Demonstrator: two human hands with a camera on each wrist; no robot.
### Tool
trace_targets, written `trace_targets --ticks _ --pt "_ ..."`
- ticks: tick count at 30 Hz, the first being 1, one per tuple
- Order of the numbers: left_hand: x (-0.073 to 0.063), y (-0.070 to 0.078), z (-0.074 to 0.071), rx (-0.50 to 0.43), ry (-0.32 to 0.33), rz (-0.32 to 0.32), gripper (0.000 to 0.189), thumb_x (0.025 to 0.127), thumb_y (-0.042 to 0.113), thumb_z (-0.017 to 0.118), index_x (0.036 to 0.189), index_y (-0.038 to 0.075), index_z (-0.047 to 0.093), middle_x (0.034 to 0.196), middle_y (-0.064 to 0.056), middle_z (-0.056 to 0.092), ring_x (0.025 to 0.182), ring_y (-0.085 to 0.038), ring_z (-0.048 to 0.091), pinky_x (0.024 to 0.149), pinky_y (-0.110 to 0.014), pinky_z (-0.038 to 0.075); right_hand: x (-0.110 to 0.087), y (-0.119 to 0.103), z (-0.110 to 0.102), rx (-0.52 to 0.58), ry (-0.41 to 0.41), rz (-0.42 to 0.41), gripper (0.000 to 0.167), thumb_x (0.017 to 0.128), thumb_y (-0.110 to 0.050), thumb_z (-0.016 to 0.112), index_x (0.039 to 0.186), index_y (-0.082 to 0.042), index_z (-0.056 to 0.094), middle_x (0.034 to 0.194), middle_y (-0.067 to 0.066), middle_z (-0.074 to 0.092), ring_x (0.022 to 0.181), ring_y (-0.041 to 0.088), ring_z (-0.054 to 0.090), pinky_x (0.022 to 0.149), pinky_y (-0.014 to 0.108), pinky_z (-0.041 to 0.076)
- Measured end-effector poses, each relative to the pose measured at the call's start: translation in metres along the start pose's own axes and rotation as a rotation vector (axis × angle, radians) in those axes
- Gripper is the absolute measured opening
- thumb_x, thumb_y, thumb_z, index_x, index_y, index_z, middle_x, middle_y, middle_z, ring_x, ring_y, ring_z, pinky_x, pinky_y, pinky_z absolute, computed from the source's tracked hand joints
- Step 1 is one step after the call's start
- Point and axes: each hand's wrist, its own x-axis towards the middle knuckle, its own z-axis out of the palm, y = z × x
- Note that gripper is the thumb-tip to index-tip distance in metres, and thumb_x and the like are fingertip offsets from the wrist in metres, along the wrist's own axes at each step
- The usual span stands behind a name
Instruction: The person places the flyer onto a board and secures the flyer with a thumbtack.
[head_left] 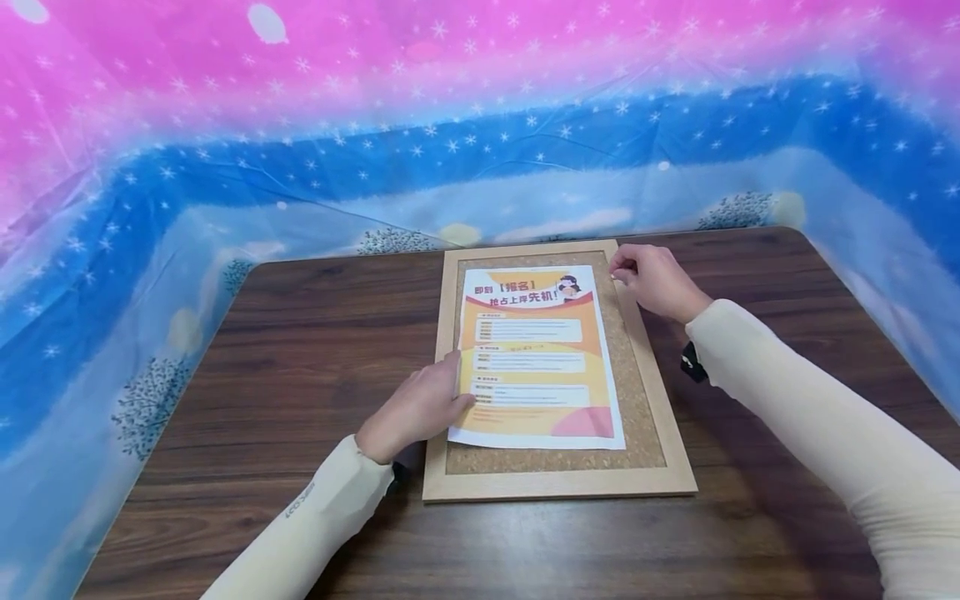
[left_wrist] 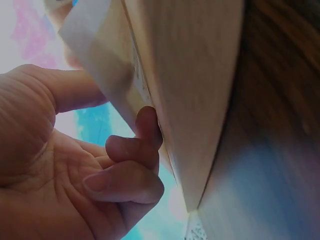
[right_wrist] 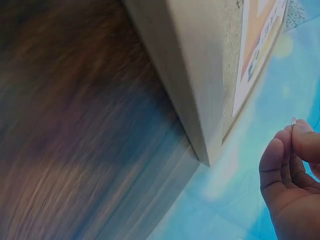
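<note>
A printed yellow and orange poster (head_left: 528,358) lies on a cork board (head_left: 637,400) with a pale wooden frame (head_left: 562,485). At the poster's left edge, my left hand (head_left: 416,398) holds the sheet, thumb on top. In the left wrist view, the curled fingers (left_wrist: 132,180) are below the lifted paper (left_wrist: 97,45), close to the frame. Over the board's far right corner, my right hand (head_left: 656,279) pinches a small clear pin (right_wrist: 294,121) between thumb and fingertips. Only its pale tip shows; the rest is hidden.
The board lies on a dark wood-grain table (head_left: 322,333), near its far edge. Behind and beside the table hangs a pink and blue snowflake-patterned cloth (head_left: 450,150). Dark bands (head_left: 693,362) sit at both wrists, below pale sleeves.
</note>
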Motion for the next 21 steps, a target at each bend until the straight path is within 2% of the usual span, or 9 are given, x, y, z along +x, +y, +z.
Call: trace_targets --ticks 4,10,17,21 --pt "0.002 0.004 0.003 -0.001 -0.024 0.047 0.066 0.093 0.022 0.062 0.145 0.002 0.027 0.127 -0.008 0.053 0.095 -0.012 0.056 0.074 -0.032 0.047 0.013 -0.004 0.009 0.008 0.001 0.021 0.014 0.096 -0.003 0.051 0.106 -0.002 0.062 0.102 0.014 0.059 0.085 0.026 0.053 0.071 0.041 0.045" --pt "0.003 0.008 0.002 -0.013 -0.026 0.105 0.059 0.092 0.020 0.063 0.141 0.005 0.034 0.118 -0.004 0.056 0.087 -0.011 0.055 0.073 -0.032 0.045 0.035 -0.012 0.021 0.032 -0.028 0.040 0.013 0.096 -0.005 0.051 0.104 -0.002 0.062 0.101 0.013 0.058 0.089 0.026 0.050 0.075 0.040 0.043" --pt "0.004 0.007 0.001 -0.008 -0.066 0.098 0.058 0.092 0.020 0.064 0.140 0.004 0.036 0.116 -0.004 0.055 0.085 -0.013 0.053 0.072 -0.031 0.044 0.060 -0.022 0.036 0.076 -0.077 0.096 0.015 0.098 -0.009 0.051 0.103 -0.002 0.063 0.102 0.013 0.057 0.091 0.026 0.051 0.081 0.041 0.043" --pt "0.005 0.006 0.004 -0.018 -0.073 0.091 0.059 0.091 0.019 0.064 0.140 0.004 0.035 0.114 -0.004 0.055 0.084 -0.012 0.054 0.071 -0.030 0.045 0.072 -0.028 0.044 0.094 -0.119 0.120 0.017 0.098 -0.010 0.050 0.105 -0.001 0.063 0.100 0.014 0.058 0.086 0.027 0.053 0.074 0.039 0.044"
